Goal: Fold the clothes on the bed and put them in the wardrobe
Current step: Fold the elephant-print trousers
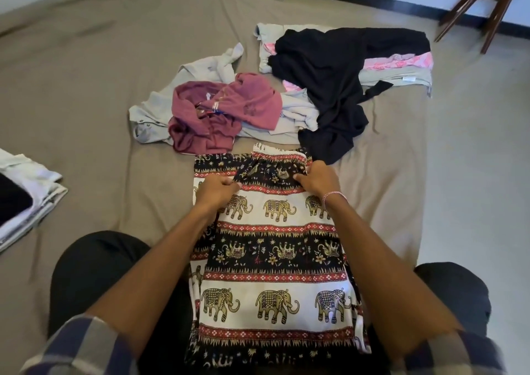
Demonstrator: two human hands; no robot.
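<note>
Elephant-print trousers lengthwise (waistband at far end), top pinched in left hand and right hand fingers.

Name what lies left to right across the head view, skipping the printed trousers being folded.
folded pile → grey garment → maroon top → black garment → wooden chair
</note>
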